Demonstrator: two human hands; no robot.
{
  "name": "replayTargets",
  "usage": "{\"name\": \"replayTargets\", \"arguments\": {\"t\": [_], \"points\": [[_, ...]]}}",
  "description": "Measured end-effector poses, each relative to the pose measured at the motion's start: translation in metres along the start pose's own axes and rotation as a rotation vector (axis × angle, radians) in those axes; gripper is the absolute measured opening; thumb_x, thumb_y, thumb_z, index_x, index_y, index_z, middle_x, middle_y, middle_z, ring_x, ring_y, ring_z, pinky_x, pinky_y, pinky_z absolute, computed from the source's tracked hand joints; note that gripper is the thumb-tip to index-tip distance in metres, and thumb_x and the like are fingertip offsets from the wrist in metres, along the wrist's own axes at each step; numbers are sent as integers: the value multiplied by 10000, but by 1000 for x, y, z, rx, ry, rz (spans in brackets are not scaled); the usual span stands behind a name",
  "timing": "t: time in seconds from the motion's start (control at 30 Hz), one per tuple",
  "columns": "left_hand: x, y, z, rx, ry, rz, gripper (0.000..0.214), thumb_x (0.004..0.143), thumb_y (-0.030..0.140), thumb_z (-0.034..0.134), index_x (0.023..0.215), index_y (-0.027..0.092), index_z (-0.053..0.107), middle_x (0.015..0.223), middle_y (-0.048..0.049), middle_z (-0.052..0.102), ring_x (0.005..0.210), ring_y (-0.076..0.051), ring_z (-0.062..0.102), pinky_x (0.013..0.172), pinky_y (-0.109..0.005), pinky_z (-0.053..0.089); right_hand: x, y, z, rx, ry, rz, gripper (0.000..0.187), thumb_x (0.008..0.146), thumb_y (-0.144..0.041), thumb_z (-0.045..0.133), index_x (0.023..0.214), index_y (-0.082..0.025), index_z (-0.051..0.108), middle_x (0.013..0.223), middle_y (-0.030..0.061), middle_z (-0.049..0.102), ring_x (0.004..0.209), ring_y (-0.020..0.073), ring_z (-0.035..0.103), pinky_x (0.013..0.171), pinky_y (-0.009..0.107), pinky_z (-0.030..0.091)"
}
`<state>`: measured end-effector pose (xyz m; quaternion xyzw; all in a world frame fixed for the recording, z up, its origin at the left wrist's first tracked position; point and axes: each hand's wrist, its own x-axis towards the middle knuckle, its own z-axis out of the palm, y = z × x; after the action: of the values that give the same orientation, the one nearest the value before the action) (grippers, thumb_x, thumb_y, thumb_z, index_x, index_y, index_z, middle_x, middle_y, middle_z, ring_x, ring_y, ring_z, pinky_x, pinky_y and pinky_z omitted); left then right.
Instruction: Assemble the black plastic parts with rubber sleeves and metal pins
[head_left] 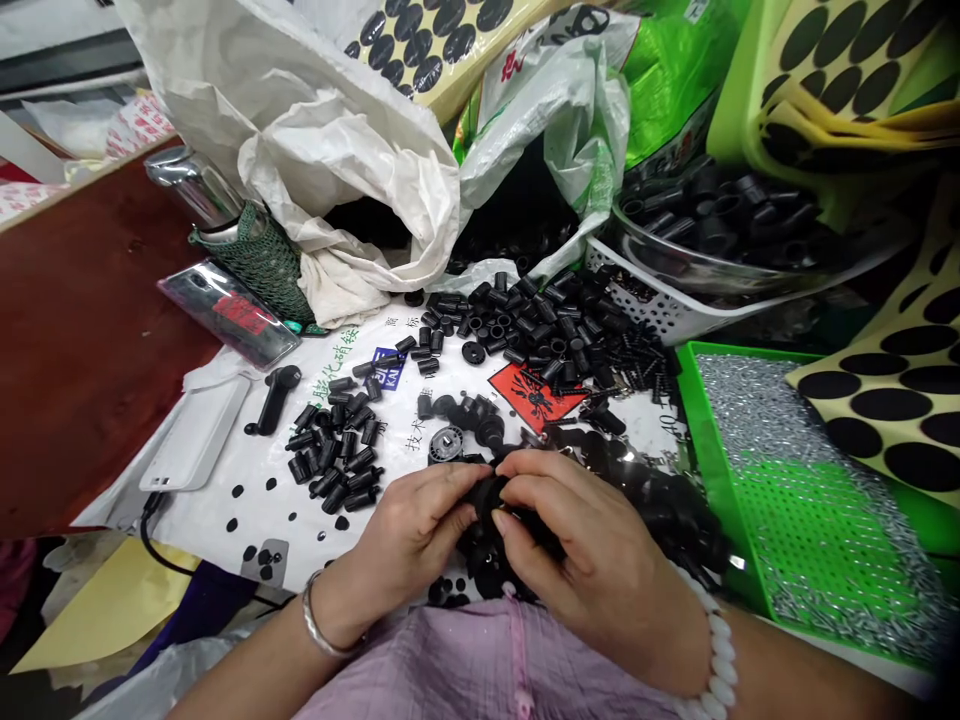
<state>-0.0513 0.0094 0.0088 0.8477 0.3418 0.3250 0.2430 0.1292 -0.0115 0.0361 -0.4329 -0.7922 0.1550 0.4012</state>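
Observation:
My left hand (409,540) and my right hand (577,555) meet at the near edge of the table, both pinched round a small black plastic part (487,492). Its exact shape is hidden by my fingers. A silver bangle circles my left wrist and a white bead bracelet my right. Just beyond my fingers lie a round black wheel-like piece (446,441) and a few black caps. A pile of short black tubes (334,455) lies left of my hands. A larger heap of black tubes (555,325) spreads further back.
A white printed sack (300,395) covers the table. A green tray (697,420) of small silver screws sits on the right. A white basket (660,315) holds a bowl of black rings. Plastic bags, yellow sheets of black discs, a phone (229,312) and a white device (196,435) surround the work spot.

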Motion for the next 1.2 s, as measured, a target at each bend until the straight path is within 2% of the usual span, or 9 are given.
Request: {"name": "replayTargets", "arguments": {"t": [0.2,0.33,0.43,0.5,0.63,0.73,0.8,0.97,1.2], "points": [[5,8,-1,49,112,16,337,823,93,524,1141,204,536,935,-60,632,840,-139,608,738,-220,509,1,4,-4,141,43,73,102,787,-125,508,872,-176,533,933,70,609,877,148,593,753,276,516],[10,12,0,-166,130,-23,354,787,135,603,1128,225,572,892,-50,628,772,-130,600,674,-203,499,-3,14,-10,219,-20,130,120,803,-128,501,892,-194,544,973,66,609,920,156,587,790,301,512],[11,14,0,-403,83,-89,324,771,139,624,1082,232,616,857,-42,629,732,-119,585,660,-202,481,-5,17,-15,237,-43,95,155,803,-100,492,922,-186,543,1018,72,596,959,151,572,815,292,506],[11,15,0,-597,29,-193,269,763,139,629,1019,216,655,819,-38,619,665,-104,563,610,-195,469,-6,17,-18,209,-63,21,191,793,-66,493,950,-165,537,1050,85,582,988,149,556,829,277,499],[9,15,-1,-1020,-106,-579,219,729,226,670,935,155,686,706,-21,569,457,-43,455,432,-164,382,-6,17,-21,178,-128,-102,238,778,-31,494,984,-148,525,1062,100,578,989,154,554,823,279,505],[9,13,-1,-1147,-219,-754,263,690,324,705,826,99,698,542,4,522,400,-29,384,393,-153,315,-6,17,-21,199,-136,-136,266,779,-22,482,1008,-154,511,1054,103,586,985,161,556,821,301,510],[9,12,-1,-1186,-259,-780,302,671,365,714,779,83,694,486,13,502,386,-28,367,386,-153,302,-5,17,-19,201,-149,-142,271,777,-21,481,1010,-154,518,1048,107,595,989,172,558,822,316,511],[10,10,0,-1176,-186,-789,274,688,354,699,725,83,679,550,-9,565,384,-21,393,384,-145,314,-5,20,-10,245,-99,-11,233,793,-51,486,980,-180,535,1035,88,602,950,157,581,777,291,527],[13,9,5,-1240,-144,-769,306,690,375,694,796,91,653,563,-19,593,415,-59,500,408,-146,386,-2,24,-11,369,-143,155,183,814,-129,513,969,-210,566,1057,78,604,967,168,590,805,312,522]]}}
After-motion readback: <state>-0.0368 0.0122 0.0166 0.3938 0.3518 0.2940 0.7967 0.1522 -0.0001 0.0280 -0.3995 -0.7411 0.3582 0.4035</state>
